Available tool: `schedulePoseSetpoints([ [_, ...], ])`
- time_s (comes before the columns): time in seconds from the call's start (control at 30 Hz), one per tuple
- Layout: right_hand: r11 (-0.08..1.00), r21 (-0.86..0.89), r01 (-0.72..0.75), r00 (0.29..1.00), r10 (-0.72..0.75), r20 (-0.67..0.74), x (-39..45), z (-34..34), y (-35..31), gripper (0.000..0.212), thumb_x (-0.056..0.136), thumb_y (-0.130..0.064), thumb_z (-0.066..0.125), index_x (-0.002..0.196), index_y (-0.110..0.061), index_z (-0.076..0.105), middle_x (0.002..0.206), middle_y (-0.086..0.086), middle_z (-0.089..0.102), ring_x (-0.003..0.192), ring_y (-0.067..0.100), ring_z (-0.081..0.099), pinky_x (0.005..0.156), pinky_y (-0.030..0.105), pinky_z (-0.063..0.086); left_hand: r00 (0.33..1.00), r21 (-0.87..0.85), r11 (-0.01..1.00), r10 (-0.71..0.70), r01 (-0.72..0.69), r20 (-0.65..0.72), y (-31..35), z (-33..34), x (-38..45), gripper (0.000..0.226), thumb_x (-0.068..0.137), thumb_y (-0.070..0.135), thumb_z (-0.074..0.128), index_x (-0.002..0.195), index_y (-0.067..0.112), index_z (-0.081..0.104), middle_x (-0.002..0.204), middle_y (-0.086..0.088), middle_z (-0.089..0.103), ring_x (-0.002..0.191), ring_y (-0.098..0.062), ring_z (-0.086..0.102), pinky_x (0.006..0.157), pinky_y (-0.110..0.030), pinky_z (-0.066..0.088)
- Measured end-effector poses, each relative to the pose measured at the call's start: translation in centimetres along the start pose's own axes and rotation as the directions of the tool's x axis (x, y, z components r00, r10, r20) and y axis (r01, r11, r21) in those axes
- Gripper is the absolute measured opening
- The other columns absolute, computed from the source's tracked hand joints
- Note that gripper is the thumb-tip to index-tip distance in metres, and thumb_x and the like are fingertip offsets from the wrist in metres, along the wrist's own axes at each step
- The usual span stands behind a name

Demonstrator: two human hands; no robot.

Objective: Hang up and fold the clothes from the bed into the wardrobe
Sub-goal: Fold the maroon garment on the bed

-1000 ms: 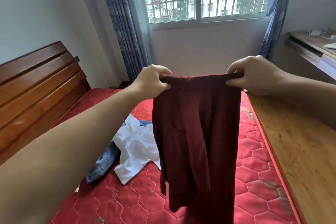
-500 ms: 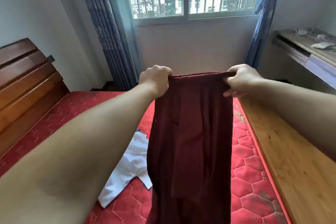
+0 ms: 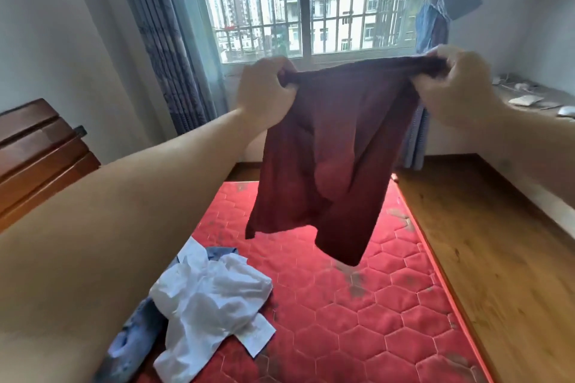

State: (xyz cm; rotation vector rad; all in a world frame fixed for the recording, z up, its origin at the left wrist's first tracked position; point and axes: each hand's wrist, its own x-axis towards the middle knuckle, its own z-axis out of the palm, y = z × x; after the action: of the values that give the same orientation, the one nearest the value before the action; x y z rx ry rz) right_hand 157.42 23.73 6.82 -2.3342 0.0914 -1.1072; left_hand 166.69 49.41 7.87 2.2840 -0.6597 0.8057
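Observation:
A dark red garment [image 3: 329, 158] hangs in the air above the red quilted mattress [image 3: 357, 320]. My left hand [image 3: 264, 90] grips its top edge at one end and my right hand [image 3: 451, 87] grips the other end, so the edge is stretched between them at window height. The cloth swings out, its lower hem clear of the bed. A crumpled white garment [image 3: 211, 298] lies on the mattress at lower left, on top of a blue denim piece [image 3: 133, 339].
A wooden headboard [image 3: 37, 152] stands at the left. A wooden bed frame ledge [image 3: 497, 252] runs along the mattress's right side. Ahead are a barred window [image 3: 311, 3] with blue curtains [image 3: 165, 40], and a desk [image 3: 535, 99] with small items at far right.
Both hands have lifted the red garment higher and pulled its top edge wider. Its hem has swung up off the bed. My view has tilted upward.

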Motion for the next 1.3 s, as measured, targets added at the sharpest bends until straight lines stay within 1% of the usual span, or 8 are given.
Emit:
schedulePoseSetpoints([
  [0.13, 0.994, -0.059, 0.088, 0.985, -0.078, 0.157, -7.7, -0.3, 1.4, 0.011, 0.083, -0.017, 0.063, 0.091, -0.011, 0.068, 0.073, 0.005, 0.064, 0.068, 0.022, 0.057, 0.063, 0.023, 0.035, 0.993, -0.042, 0.995, 0.096, -0.093, 0.073, -2.4, 2.5, -7.2, 0.017, 0.076, 0.015, 0.060, 0.086, 0.018, 0.073, 0.079, 0.001, 0.072, 0.076, -0.018, 0.065, 0.075, -0.031, 0.051],
  [0.3, 0.986, -0.139, 0.087, 0.868, -0.007, 0.497, -21.9, 3.8, 7.1, 0.006, 0.075, -0.014, 0.068, 0.080, -0.011, 0.066, 0.072, 0.002, 0.063, 0.068, 0.029, 0.062, 0.064, 0.039, 0.050, 0.917, -0.020, 0.996, 0.089, -0.088, 0.390, -6.8, 8.6, -22.1, 0.018, 0.067, 0.014, 0.055, 0.077, 0.012, 0.070, 0.070, -0.006, 0.068, 0.071, -0.031, 0.063, 0.068, -0.041, 0.054],
  [0.4, 0.987, -0.160, -0.031, 0.767, 0.126, 0.630, -32.0, 7.1, 10.9, 0.011, 0.073, -0.011, 0.069, 0.077, -0.016, 0.062, 0.071, -0.002, 0.061, 0.069, 0.029, 0.060, 0.062, 0.043, 0.050, 0.803, 0.007, 1.000, -0.029, 0.031, 0.596, -8.7, 12.2, -31.8, 0.016, 0.069, 0.009, 0.056, 0.076, 0.011, 0.070, 0.071, -0.008, 0.068, 0.073, -0.033, 0.064, 0.074, -0.026, 0.042],
  [0.6, 0.936, -0.329, -0.128, 0.482, 0.348, 0.804, -51.4, 12.1, 16.1, 0.009, 0.077, -0.022, 0.063, 0.085, -0.019, 0.060, 0.083, -0.003, 0.064, 0.082, 0.027, 0.062, 0.067, 0.038, 0.048, 0.457, 0.231, 0.970, -0.241, 0.079, 0.856, -11.4, 19.2, -50.5, 0.021, 0.083, 0.018, 0.055, 0.101, 0.017, 0.067, 0.101, -0.007, 0.067, 0.100, -0.030, 0.057, 0.074, -0.035, 0.042],
  [0.87, 0.897, -0.442, 0.002, 0.181, 0.435, 0.882, -69.5, 12.8, 18.1, 0.016, 0.086, -0.034, 0.052, 0.097, -0.022, 0.056, 0.100, -0.004, 0.063, 0.102, 0.020, 0.059, 0.076, 0.033, 0.044, 0.152, 0.232, 0.957, -0.206, -0.176, 0.967, -12.4, 22.8, -68.9, 0.010, 0.084, 0.021, 0.048, 0.093, 0.021, 0.054, 0.104, -0.002, 0.067, 0.105, -0.030, 0.058, 0.076, -0.035, 0.032],
  [1.1, 0.900, -0.428, 0.079, -0.046, 0.432, 0.901, -73.4, 11.9, 17.4, 0.018, 0.091, -0.035, 0.046, 0.104, -0.025, 0.052, 0.107, -0.004, 0.057, 0.103, 0.021, 0.058, 0.078, 0.033, 0.043, 0.096, 0.205, 0.939, -0.186, -0.277, 0.978, -11.4, 23.1, -73.2, 0.026, 0.087, 0.019, 0.048, 0.108, 0.023, 0.061, 0.111, 0.002, 0.063, 0.111, -0.026, 0.047, 0.089, -0.036, 0.027],
  [1.2, 0.915, -0.375, 0.146, -0.065, 0.387, 0.920, -73.6, 11.9, 17.0, 0.019, 0.091, -0.033, 0.046, 0.106, -0.023, 0.053, 0.107, -0.002, 0.053, 0.102, 0.023, 0.058, 0.075, 0.034, 0.042, 0.061, 0.151, 0.928, -0.138, -0.341, 0.988, -11.2, 23.1, -73.1, 0.025, 0.087, 0.016, 0.049, 0.108, 0.022, 0.062, 0.111, 0.000, 0.062, 0.113, -0.027, 0.044, 0.092, -0.038, 0.026],
  [1.3, 0.944, -0.257, 0.209, -0.054, 0.274, 0.960, -73.8, 12.0, 17.1, 0.024, 0.069, -0.038, 0.070, 0.082, -0.021, 0.059, 0.091, 0.001, 0.054, 0.080, 0.025, 0.059, 0.056, 0.035, 0.045, 0.010, 0.058, 0.912, -0.059, -0.406, 0.998, -10.9, 23.4, -72.8, 0.025, 0.086, 0.015, 0.051, 0.109, 0.019, 0.062, 0.113, -0.002, 0.056, 0.114, -0.028, 0.041, 0.092, -0.039, 0.025],
])
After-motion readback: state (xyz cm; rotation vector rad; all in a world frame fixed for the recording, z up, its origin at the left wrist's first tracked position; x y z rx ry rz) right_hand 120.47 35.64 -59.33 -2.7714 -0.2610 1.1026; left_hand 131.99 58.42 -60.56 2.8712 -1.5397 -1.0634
